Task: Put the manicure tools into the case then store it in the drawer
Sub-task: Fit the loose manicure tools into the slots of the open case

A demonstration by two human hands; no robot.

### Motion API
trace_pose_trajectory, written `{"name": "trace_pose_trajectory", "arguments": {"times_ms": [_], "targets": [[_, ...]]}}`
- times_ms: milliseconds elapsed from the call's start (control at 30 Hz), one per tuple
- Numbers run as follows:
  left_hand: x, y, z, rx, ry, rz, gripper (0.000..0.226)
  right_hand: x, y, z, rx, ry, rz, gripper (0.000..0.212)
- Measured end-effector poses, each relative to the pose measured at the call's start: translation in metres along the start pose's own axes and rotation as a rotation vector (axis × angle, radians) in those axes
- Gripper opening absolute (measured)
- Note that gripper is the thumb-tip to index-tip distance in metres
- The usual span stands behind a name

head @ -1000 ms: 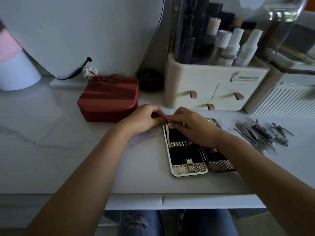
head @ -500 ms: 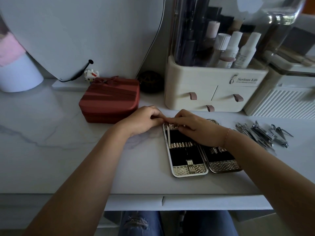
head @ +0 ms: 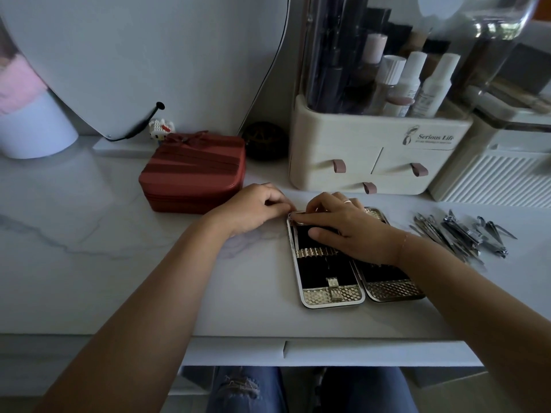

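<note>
The manicure case point(head: 331, 293) lies open and flat on the white table, with two gold-trimmed halves lined in black. A thin metal tool point(head: 294, 239) lies along the left edge of the left half. My right hand point(head: 351, 231) covers the top of the case, its index finger and thumb pinching the tool's upper end. My left hand point(head: 253, 210) sits at the case's top left corner, fingers curled onto its edge. To the right of the case lies a loose pile of steel manicure tools point(head: 459, 234).
A red box point(head: 193, 174) stands just left of my left hand. Behind the case is a cream organizer point(head: 372, 138) with small drawers and bottles. A white ribbed box point(head: 501, 180) sits at the right. A desk drawer front point(head: 357, 350) runs below the table edge.
My right hand has shifted slightly, its thumb now lower on the black lining. My left hand stays at the case's corner. The view has tilted a little.
</note>
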State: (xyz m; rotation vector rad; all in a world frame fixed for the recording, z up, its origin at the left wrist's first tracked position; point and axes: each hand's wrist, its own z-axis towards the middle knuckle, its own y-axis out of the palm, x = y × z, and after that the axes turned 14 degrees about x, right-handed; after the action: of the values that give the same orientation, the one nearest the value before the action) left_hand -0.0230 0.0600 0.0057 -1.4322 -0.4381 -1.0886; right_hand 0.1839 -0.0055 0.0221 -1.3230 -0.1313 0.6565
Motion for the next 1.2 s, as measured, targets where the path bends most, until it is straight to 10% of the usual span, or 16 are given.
{"name": "trace_pose_trajectory", "arguments": {"times_ms": [1200], "targets": [[-0.002, 0.004, 0.001, 0.040, 0.020, 0.043, 0.011, 0.004, 0.011, -0.001, 0.072, 0.052, 0.097, 0.053]]}}
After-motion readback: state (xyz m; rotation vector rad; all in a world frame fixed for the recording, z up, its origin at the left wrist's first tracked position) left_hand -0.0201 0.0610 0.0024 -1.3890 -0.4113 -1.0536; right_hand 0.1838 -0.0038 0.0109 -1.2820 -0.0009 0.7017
